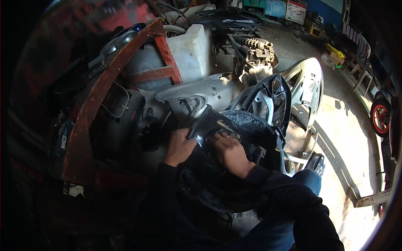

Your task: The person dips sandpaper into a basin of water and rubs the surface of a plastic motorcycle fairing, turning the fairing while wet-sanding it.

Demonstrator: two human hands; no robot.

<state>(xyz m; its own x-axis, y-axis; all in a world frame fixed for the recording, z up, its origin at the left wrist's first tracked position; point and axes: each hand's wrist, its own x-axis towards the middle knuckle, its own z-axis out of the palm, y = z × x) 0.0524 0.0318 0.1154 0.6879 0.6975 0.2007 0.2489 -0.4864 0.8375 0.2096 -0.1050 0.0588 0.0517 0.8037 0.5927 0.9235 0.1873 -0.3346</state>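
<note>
My left hand (180, 146) is closed around the left edge of a black plastic panel (204, 119), which looks like a motorcycle body part. My right hand (231, 154) presses on the panel's inner face with its fingers bent and together. Whatever may lie under those fingers is hidden. A ring shows on one finger. Beneath the panel, in front of my knees, is a round black tub (247, 117) with a scuffed, pale-streaked rim. Deep shadow covers much of the panel's lower part and the tub.
Beyond the tub lie a grey fairing (213, 95), a black-and-silver fairing (274, 94) and a pale cream fairing (312, 77). A rusty red metal frame (98, 94) rises at left. Coil-spring parts (257, 44) sit farther back. A red-rimmed wheel (380, 117) stands at right.
</note>
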